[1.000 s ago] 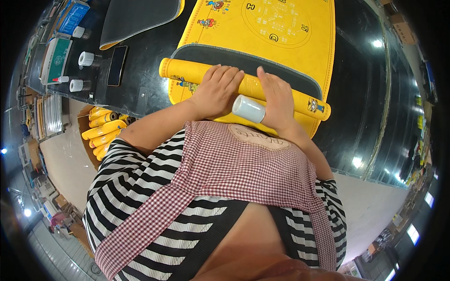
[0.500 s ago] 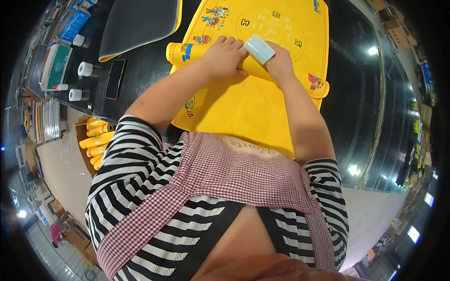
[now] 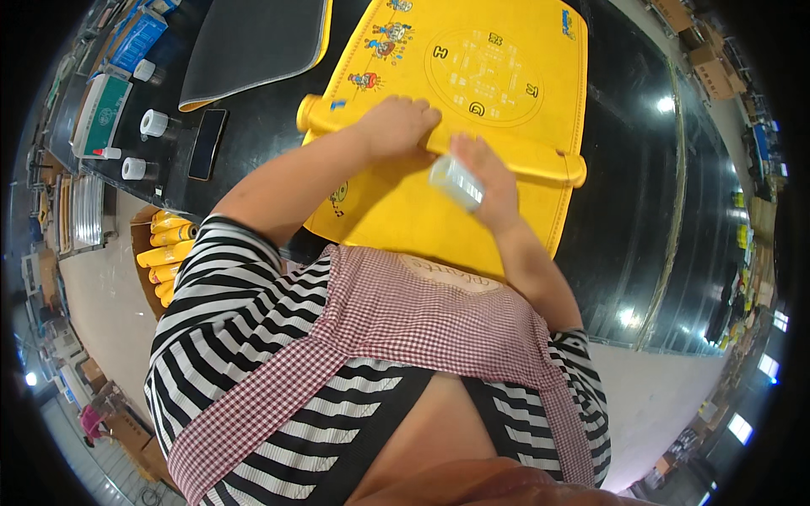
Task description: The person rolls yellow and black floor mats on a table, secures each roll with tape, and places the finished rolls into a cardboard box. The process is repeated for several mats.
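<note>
A yellow mat with cartoon figures and circular markings lies in front of me. Across it runs a rolled-up part, with more yellow sheet between the roll and my apron. My left hand is closed over the middle of the roll, thumb side hidden. Just nearer to me, my right hand holds a small whitish, shiny block-like thing against its palm. Motion blurs that thing, and I cannot make out its exact kind.
To the left on the black table are a dark mat with a yellow edge, a phone, white rolls, a small red-tipped bottle and a green-and-white box. A carton below holds several yellow rolls.
My right hand has come off the roll and moved toward me and slightly left, carrying the whitish thing. My left hand stays on the roll, which lies slightly nearer to me at its right end.
</note>
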A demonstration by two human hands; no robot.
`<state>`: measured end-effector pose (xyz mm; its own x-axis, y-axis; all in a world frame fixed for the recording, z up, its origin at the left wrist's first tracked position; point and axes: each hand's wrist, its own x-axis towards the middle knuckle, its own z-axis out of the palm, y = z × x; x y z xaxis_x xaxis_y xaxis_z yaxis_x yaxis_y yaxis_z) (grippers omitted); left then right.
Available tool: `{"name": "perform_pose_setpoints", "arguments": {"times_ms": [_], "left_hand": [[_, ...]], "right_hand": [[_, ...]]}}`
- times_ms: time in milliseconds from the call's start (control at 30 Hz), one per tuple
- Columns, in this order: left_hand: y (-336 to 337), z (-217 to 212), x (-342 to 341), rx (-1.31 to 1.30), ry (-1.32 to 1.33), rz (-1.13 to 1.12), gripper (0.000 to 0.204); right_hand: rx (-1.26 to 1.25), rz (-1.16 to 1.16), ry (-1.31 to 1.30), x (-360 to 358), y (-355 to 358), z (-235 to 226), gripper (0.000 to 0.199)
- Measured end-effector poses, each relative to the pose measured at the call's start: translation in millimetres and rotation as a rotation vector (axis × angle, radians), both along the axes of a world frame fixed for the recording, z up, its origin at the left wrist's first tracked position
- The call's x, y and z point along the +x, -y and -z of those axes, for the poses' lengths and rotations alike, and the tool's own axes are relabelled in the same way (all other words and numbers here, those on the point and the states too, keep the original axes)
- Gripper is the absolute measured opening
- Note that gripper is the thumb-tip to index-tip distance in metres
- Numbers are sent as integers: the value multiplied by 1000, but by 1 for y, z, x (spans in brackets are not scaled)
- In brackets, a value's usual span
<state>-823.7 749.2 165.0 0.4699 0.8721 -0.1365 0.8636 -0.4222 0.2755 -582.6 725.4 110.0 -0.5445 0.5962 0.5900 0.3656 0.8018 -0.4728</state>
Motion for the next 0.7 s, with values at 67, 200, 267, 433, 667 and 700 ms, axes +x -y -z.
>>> {"name": "perform_pose_setpoints", "arguments": {"times_ms": [67,200,267,433,667,700], "left_hand": [[36,-4,2,-152,5,10,68],[38,11,0,-49,75,18,60],[24,10,-11,214,184,63,55],[26,34,0,415,281,56,54],[-42,35,16,525,126,-78,65],[-59,25,15,438,52,-105,64]], "right_hand": [[-74,-81,24,10,47,-11,43],[-88,-48,127,9,58,-12,45],[-140,52,91,-4,26,-13,41],[-746,168,-162,-20,-111,-14,28],[-571,109,-241,-22,-157,-24,28],[-490,89,-181,-20,-139,-32,29]]}}
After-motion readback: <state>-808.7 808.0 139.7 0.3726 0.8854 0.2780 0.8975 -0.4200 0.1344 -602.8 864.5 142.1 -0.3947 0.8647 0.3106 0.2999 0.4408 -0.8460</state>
